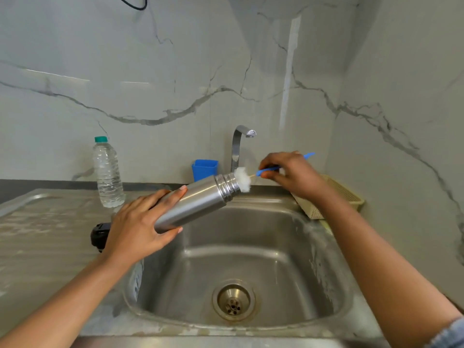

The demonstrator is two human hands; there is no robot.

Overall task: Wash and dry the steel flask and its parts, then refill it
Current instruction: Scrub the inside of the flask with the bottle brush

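The left hand [140,222] grips the steel flask [198,200] round its lower body, holding it over the sink [251,247] with its long axis slanting up and to the right, open mouth toward the tap [238,146]. The right hand [291,175], nearer that mouth, pinches the blue handle of a bottle brush [270,170]; its white bristle head sits right at the opening, seemingly half inside. The brush must run straight along the flask's axis to reach the bottom
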